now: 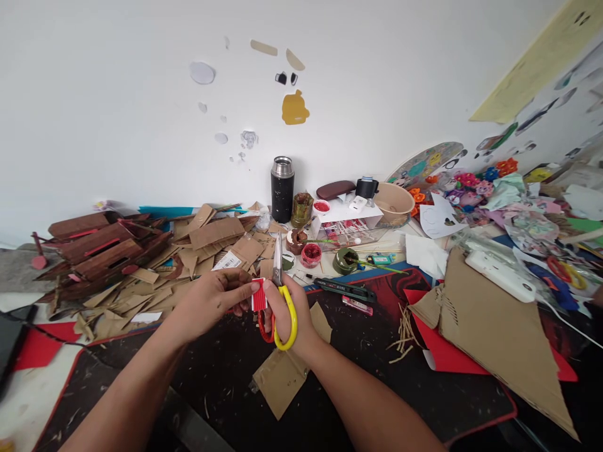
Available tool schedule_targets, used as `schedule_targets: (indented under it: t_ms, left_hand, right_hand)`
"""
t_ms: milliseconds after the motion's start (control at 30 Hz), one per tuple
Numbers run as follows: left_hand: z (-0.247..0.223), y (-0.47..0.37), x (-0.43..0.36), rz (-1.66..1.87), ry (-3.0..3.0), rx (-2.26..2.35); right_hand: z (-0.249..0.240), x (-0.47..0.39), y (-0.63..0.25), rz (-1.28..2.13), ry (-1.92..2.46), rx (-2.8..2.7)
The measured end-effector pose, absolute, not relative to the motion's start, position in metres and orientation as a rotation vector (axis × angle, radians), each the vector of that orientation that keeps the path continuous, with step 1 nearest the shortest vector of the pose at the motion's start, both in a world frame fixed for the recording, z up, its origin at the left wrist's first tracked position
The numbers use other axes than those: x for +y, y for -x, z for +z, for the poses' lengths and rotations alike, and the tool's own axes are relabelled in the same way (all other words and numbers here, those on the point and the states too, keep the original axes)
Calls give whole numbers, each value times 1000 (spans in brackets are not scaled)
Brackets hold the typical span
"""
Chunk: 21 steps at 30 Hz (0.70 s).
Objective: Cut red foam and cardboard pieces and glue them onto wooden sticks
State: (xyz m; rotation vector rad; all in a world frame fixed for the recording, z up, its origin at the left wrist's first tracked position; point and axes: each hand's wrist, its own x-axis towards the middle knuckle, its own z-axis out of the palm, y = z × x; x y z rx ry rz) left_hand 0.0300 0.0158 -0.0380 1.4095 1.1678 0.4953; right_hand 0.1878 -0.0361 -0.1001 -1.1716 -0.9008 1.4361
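Two hands are holding a red piece and scissors above the mat.
Cardboard scraps [219,235] are crowding the far left edge of the mat [211,383]; the left hand [214,298] is pinching the upright red piece [259,300]; the scissors [277,273] are pointing wallward, lengthwise away, the right hand [299,317] clamping their handles; a utility knife [345,290] is lying nearby.

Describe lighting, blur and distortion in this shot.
Head view: soft, diffuse light, with a faint shadow beside the black flask; wide-angle stretch towards the edges; scissors fairly crisp, clutter at far right softer and smeared.
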Motion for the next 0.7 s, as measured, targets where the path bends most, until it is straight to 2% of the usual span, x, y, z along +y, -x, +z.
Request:
schedule_targets:
  t_ms: [700]
  left_hand:
    - [-38,-21,19,417,-1592,1264]
  right_hand:
    - [-108,-37,-187,1489,1129,-939]
